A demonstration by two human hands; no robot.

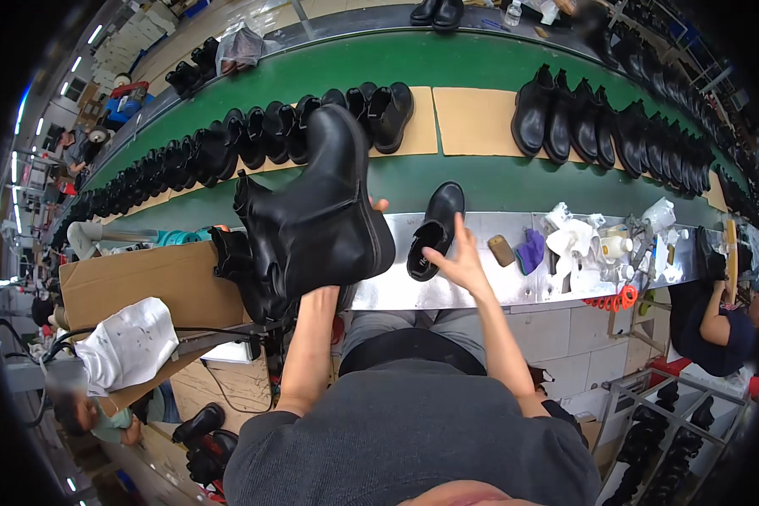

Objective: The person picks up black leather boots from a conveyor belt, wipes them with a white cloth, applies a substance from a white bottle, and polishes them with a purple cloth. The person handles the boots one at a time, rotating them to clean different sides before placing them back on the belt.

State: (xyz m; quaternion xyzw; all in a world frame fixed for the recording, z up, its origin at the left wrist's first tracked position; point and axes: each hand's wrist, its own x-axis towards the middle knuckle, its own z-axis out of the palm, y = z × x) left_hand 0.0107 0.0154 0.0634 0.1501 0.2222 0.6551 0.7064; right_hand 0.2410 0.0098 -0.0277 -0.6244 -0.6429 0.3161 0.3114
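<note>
A black ankle boot (333, 211) is raised in front of me, its sole edge facing right. My left hand (380, 204) is closed around it from behind; the boot hides most of the fingers. A second black boot (438, 223) stands on the metal-topped bench edge, its opening toward me. Beside that boot is my right hand (461, 257), thumb and fingers spread, the thumb close to the opening; whether they touch I cannot tell. More black boots (257, 274) are bunched behind and left of the raised one, partly covered by it.
Rows of black boots (274, 133) stand on cardboard sheets (481, 122) across the green bench. Right of my hand lie a brown block (501, 250), a purple cloth (530, 251) and white rags with bottles (573, 244). A cardboard box (152, 282) stands at left. Other people work at both sides.
</note>
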